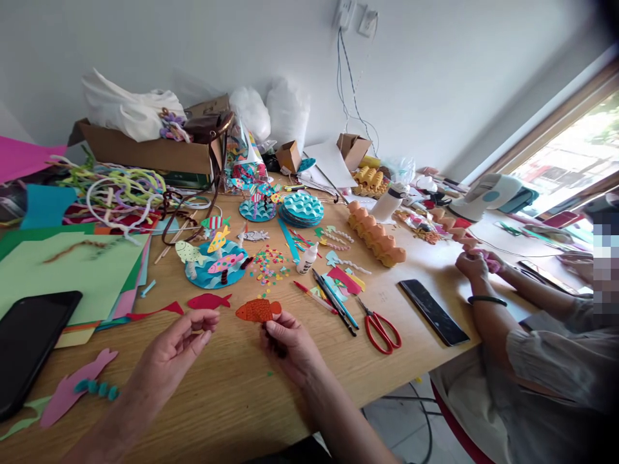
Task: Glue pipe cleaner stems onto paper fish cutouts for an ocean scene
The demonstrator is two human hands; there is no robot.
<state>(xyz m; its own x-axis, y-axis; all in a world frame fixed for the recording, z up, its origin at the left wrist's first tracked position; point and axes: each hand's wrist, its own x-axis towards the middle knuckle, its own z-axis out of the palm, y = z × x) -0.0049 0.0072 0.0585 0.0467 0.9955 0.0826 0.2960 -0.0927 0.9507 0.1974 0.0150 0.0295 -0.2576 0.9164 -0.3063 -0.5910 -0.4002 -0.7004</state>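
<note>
The orange paper fish [255, 310] is held over the table [227, 380], towards its near edge, with the head pointing left and the scale-marked side up. It looks to be thin card: very light, fairly stiff when flat, but easy to crease, and likely weakest at the narrow neck before the tail. The tail end or the body's lower rim would be a sensible hold, with light pressure and the drawn scales left untouched.

The right hand [293, 348] is closed on it there, thumb above and fingers beneath at the tail end; a dark fuzzy piece [277, 348] shows under the thumb. The left hand [181, 345] is apart from this fish, fingers curled, thumb near the fingertips; whether it pinches something tiny I cannot tell. Just beyond it, a red paper fish [207, 301] lies farther from the near edge.
</note>
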